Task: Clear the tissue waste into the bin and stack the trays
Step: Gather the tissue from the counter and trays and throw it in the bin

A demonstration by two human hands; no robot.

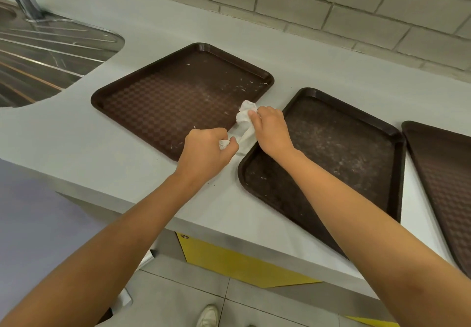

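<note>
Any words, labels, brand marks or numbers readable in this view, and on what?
No readable text anywhere. The left dark brown plastic tray, middle tray, right tray, crumpled white tissue, grey countertop and yellow cabinet panel carry no print or label.

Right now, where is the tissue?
Head view, centre: the tissue lies between the left tray and middle tray, with the left hand and right hand gripping it.

Bare hands, both: left hand (204,151), right hand (274,129). Left forearm (114,237) and right forearm (356,212) are uncovered from the wrist back to the frame edge. Far behind the left hand: the toe of an off-white shoe (209,315). White fabric (125,298) hangs beside the left forearm, garment unclear.
</note>
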